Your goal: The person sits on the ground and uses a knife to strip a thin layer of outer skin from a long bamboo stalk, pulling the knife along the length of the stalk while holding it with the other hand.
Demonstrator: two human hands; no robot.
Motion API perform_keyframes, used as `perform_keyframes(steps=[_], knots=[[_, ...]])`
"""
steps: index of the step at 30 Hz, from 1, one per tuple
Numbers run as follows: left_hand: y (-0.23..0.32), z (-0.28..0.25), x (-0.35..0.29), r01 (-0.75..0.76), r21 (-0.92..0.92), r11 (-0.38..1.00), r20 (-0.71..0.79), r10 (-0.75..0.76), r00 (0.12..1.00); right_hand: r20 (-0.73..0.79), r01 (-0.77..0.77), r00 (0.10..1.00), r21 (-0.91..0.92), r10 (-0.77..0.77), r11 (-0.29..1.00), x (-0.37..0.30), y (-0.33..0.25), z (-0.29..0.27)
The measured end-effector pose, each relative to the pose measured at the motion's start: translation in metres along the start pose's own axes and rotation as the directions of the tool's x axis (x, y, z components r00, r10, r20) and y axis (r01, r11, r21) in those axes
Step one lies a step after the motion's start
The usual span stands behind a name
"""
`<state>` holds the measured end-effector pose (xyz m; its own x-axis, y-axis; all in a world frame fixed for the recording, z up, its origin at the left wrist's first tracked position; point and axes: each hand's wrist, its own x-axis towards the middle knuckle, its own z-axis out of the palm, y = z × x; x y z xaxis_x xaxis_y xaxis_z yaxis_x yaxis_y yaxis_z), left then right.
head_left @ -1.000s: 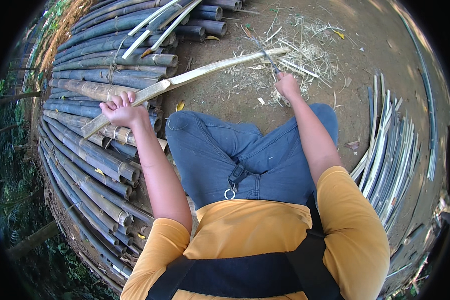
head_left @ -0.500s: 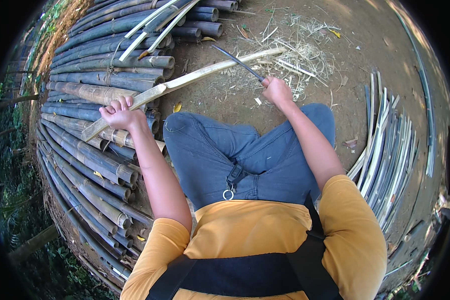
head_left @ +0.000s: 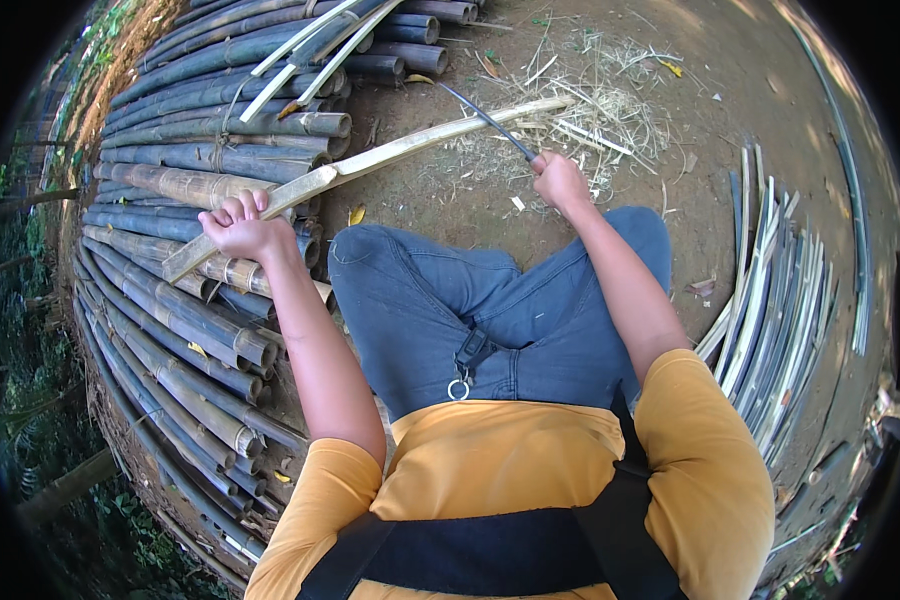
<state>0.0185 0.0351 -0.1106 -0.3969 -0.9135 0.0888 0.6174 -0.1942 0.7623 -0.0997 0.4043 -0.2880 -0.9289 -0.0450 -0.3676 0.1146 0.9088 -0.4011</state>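
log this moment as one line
left hand: holding strip; right hand: holding knife across strip; shavings: on ground; poles: piled at left

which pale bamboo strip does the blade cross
The long strip reaching into the shavings; the pile at right and strips atop the poles lie away from the blade.

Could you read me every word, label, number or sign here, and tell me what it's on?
There are none that I can read.
The pale strip, long blade, bamboo poles, yellow shirt and black strap show no lettering.
The buckle is too small to tell whether it is marked.
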Motion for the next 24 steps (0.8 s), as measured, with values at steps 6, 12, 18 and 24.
perform_keyframes(steps=[6,12,18,24], knots=[[0.001,0.000,0.002,0.004,-0.010,1.000,0.009,-0.004,1.000,-0.022,-0.114,0.993,0.076,0.116,0.991,0.015,0.010,0.005],[-0.003,0.005,0.000,0.006,-0.027,1.000,-0.009,-0.007,1.000,-0.056,-0.141,0.988,0.062,0.145,0.988,0.032,0.035,0.005],[0.002,-0.012,-0.004,-0.013,-0.002,1.000,0.025,0.013,1.000,-0.016,-0.077,0.997,-0.044,0.077,0.996,0.009,0.009,-0.002],[0.002,0.006,-0.005,-0.005,-0.008,1.000,0.047,0.006,0.999,-0.082,-0.016,0.996,0.018,0.017,1.000,0.029,0.034,0.022]])
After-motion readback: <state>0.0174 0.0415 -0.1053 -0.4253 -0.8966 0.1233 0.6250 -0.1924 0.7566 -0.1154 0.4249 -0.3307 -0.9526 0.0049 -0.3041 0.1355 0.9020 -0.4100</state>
